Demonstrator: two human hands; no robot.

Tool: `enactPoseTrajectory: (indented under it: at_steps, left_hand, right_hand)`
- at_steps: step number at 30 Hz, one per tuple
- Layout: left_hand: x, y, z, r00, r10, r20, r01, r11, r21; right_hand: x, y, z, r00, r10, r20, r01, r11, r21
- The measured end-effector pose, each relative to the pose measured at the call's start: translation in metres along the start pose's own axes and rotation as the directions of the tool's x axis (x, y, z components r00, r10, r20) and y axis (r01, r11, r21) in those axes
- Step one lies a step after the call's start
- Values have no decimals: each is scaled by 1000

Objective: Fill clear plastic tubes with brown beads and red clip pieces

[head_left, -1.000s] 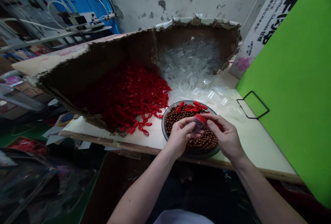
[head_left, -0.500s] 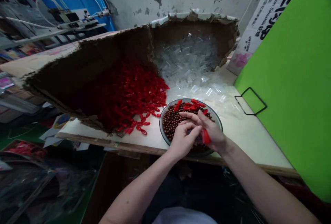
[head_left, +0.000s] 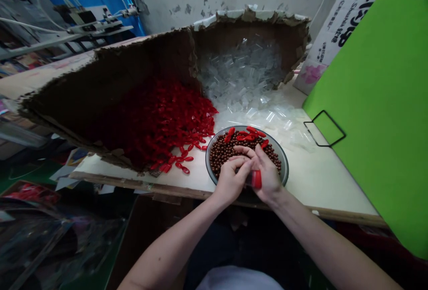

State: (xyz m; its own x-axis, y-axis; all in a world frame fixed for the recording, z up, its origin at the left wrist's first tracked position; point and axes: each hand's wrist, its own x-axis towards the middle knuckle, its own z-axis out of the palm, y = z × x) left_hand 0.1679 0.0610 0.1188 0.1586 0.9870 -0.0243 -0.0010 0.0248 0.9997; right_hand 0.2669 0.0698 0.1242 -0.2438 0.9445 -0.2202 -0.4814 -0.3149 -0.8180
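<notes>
Red-capped plastic vial (head_left: 256,179) at lower centre of the frame, gripped between left hand (head_left: 231,180) and right hand (head_left: 265,175), the two hands together with fingers curled over a shallow metal bowl (head_left: 284,165) of brown beads (head_left: 222,156); fingers hide most of the vial, its contents impossible to tell. A few loose red caps (head_left: 245,136) on the beads. Large heaps of red caps (head_left: 174,120) and clear plastic tubes (head_left: 240,71) remaining in a torn cardboard box (head_left: 100,89) just beyond the bowl.

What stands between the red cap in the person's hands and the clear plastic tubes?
The cap is over a metal bowl; its far rim and loose red caps on brown beads lie before the tubes.
</notes>
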Motion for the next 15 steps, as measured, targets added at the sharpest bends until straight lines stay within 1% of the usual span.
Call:
enactPoseTrajectory:
  at_steps: [2, 3, 4, 5, 6, 7, 8, 9, 10, 11, 12, 13, 14, 15]
  left_hand:
    - [-4, 0, -9, 997, -72, 3, 72, 997, -23]
    - [-9, 0, -17, 995, -102, -13, 102, 994, -42]
    - [-17, -2, -27, 990, -134, -45, 131, 989, -70]
    - [-27, -5, -39, 979, -177, -106, 165, 980, -113]
    - [-39, -10, -54, 957, -218, -193, 189, 969, -162]
    - [-52, -18, -72, 920, -256, -295, 207, 960, -187]
    - [-66, -27, -90, 862, -305, -405, 248, 950, -188]
    - [-82, -39, -110, 788, -349, -507, 296, 937, -185]
    - [-97, -53, -130, 713, -386, -585, 356, 919, -172]
    - [-113, -69, -150, 632, -411, -657, 414, 896, -162]
    - [-128, -84, -167, 568, -436, -698, 473, 867, -157]
    - [-144, -100, -182, 458, -418, -785, 528, 838, -138]
    - [-159, -115, -194, 386, -408, -827, 591, 798, -118]
    - [-172, -128, -203, 329, -413, -849, 676, 731, -94]
  right_hand:
    - [2, -10, -1, 998, -52, 26, 52, 998, -29]
    - [4, -17, -5, 994, -104, 30, 106, 992, -62]
    - [5, -24, -15, 985, -170, 20, 171, 980, -105]
    - [8, -32, -29, 972, -237, -3, 233, 959, -162]
    - [11, -39, -49, 950, -308, -47, 289, 929, -232]
    - [15, -44, -72, 920, -377, -111, 326, 890, -320]
    - [19, -48, -99, 888, -424, -178, 318, 846, -428]
    - [23, -50, -128, 834, -483, -265, 281, 787, -549]
    - [28, -50, -155, 770, -536, -347, 183, 706, -684]
    - [31, -49, -181, 735, -556, -387, 28, 595, -803]
    - [35, -46, -202, 732, -551, -402, -40, 554, -832]
    - [37, -43, -219, 733, -545, -408, -93, 514, -853]
    - [40, -40, -231, 746, -528, -405, -134, 476, -869]
    - [42, -36, -237, 766, -510, -392, -150, 451, -880]
